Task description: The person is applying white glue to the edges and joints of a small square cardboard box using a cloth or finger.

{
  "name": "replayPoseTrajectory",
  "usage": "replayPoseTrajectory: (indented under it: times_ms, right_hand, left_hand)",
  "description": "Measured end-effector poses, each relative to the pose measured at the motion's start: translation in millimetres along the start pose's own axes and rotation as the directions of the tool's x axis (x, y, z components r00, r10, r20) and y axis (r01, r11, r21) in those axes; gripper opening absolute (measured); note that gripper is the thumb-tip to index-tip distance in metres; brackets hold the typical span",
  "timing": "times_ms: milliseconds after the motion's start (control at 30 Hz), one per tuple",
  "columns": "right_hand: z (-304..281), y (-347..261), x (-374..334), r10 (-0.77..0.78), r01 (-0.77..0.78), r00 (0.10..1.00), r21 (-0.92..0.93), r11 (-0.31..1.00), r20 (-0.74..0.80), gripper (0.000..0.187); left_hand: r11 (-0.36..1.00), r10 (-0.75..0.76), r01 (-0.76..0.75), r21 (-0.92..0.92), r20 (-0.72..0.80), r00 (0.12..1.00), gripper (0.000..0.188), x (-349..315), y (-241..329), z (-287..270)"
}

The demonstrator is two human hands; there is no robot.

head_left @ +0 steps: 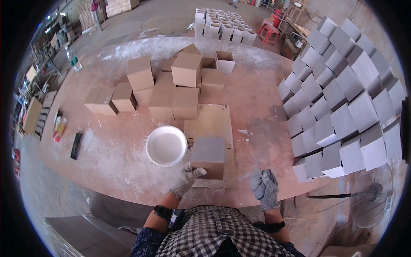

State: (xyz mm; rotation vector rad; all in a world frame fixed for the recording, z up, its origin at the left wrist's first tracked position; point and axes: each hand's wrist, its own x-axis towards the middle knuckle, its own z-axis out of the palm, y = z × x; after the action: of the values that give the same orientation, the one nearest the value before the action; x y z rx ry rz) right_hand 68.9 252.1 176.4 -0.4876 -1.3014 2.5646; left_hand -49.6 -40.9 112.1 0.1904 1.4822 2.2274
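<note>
A cube-shaped cardboard box (207, 169) with a pale grey coated top and bare brown sides stands on a flat tan board (209, 122) in front of me. My left hand (185, 180), in a light knit glove, grips the box's near left corner, its thumb against the front. Apart from the box, to the right, my gloved right hand (269, 193) is closed around a grey wad (257, 185); whether this is cloth or sponge I cannot tell. A white bowl (166, 146) holding a whitish substance sits just left of the board.
Brown boxes (162, 100) are piled beyond the bowl. Grey-white boxes (338, 107) form a tall stack at right, above a fan (371, 195). A bottle (73, 58) and a black object (76, 146) are at left. More white boxes (222, 28) stand past the far table edge.
</note>
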Motion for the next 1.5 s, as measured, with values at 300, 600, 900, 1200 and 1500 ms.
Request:
replayPoseTrajectory:
  times_ms: [300,600,900,1200,1500]
  right_hand:
    - [21,3,9,0.043,-0.041,0.999,-0.169,0.985,0.009,0.024]
    - [84,3,37,0.299,-0.117,0.903,-0.495,0.861,0.307,0.022]
    - [141,61,39,0.022,0.720,0.657,-0.636,0.278,0.753,0.019]
    - [140,59,30,0.192,0.858,0.463,-0.492,0.147,0.865,0.019]
    - [144,87,55,0.071,0.563,0.822,-0.825,0.048,0.565,0.028]
  left_hand:
    - [0.930,-0.210,0.152,-0.335,-0.143,0.967,0.052,-58,18,-1]
    - [0.825,-0.295,0.139,-0.547,-0.208,0.933,0.074,-95,43,26]
    - [0.750,-0.341,0.088,-0.656,-0.269,0.901,0.066,-106,18,6]
    - [0.734,-0.432,0.120,-0.669,-0.323,0.842,0.065,-102,20,-2]
    - [0.813,-0.380,0.132,-0.568,-0.345,0.858,0.060,-92,29,-1]
